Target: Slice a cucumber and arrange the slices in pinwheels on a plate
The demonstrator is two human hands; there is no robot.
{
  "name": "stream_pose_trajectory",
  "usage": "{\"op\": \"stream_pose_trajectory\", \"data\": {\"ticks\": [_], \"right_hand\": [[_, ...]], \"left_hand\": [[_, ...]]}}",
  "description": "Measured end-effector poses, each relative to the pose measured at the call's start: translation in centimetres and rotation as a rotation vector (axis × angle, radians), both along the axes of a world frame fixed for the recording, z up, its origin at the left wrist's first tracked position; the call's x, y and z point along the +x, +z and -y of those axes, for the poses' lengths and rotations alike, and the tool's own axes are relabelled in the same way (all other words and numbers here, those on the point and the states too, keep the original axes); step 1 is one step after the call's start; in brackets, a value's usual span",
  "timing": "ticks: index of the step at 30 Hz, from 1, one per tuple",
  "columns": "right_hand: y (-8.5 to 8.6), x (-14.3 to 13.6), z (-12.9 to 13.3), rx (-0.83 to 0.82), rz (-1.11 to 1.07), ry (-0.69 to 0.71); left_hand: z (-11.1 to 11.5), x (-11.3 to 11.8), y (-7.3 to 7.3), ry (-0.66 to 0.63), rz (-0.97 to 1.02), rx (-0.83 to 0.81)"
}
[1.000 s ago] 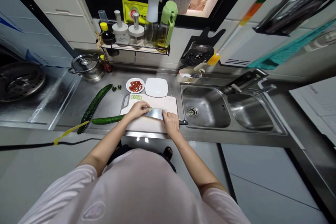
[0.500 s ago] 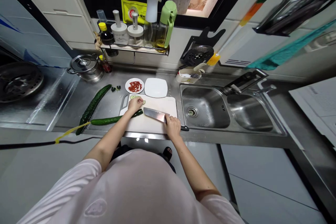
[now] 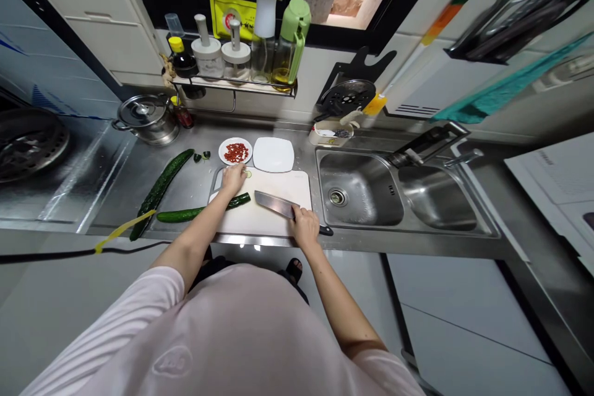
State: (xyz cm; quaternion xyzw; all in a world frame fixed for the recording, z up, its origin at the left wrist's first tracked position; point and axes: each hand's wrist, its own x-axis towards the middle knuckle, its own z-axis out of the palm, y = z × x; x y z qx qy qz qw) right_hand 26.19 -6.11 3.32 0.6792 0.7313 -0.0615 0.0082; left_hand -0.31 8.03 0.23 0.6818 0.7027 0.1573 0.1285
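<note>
My left hand (image 3: 234,179) is over the far left of the white cutting board (image 3: 269,223), its fingers drawn together at a pale green cucumber slice (image 3: 248,174). The other slices there are hidden behind the hand. My right hand (image 3: 305,226) grips the handle of a kitchen knife (image 3: 273,203). Its broad blade is over the middle of the board, tip to the left, apart from the cucumber. A cut cucumber (image 3: 179,216) runs under my left forearm, its cut end on the board. Further left, a whole cucumber (image 3: 162,189) lies on the steel counter.
Behind the board are a plate of chopped red pieces (image 3: 223,158) and a white square plate (image 3: 273,154). Dark green cucumber ends (image 3: 198,157) lie left of them. A lidded pot (image 3: 146,117) stands at the back left. The double sink (image 3: 362,189) is right of the board.
My left hand has moved left and away from me with the cucumber slice, from beside the knife tip to the row of slices, now covered. The knife has barely moved.
</note>
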Motion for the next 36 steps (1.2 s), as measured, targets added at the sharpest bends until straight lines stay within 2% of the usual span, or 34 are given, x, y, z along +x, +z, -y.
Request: {"op": "stream_pose_trajectory", "data": {"ticks": [9, 14, 17, 20, 23, 29, 32, 36], "right_hand": [[-0.3, -0.2, -0.3, 0.012, -0.018, -0.011], [-0.6, -0.6, -0.2, 0.019, -0.053, -0.023], [-0.8, -0.5, 0.0, 0.017, -0.095, -0.036], [-1.0, -0.4, 0.1, 0.033, -0.166, -0.057], [-1.0, -0.4, 0.2, 0.041, -0.281, -0.102], [-0.6, -1.5, -0.1, -0.054, -0.464, -0.208], [-0.5, -2.3, -0.3, -0.1, -0.514, -0.182], [-0.6, -3.2, -0.7, -0.137, -0.581, -0.108]], "left_hand": [[0.4, -0.7, -0.9, -0.115, -0.098, 0.023], [0.4, -0.7, -0.9, -0.095, -0.067, 0.018], [0.8, -1.0, -0.7, -0.026, 0.011, 0.054], [2.0, -1.7, -0.4, 0.096, 0.093, 0.112], [4.0, -2.4, 0.0, 0.136, 0.145, 0.143], [8.4, -2.8, 1.0, 0.038, 0.139, 0.128], [9.8, -2.7, 1.1, 0.008, 0.123, 0.12], [10.5, -2.5, 1.1, -0.049, 0.124, 0.12]]}}
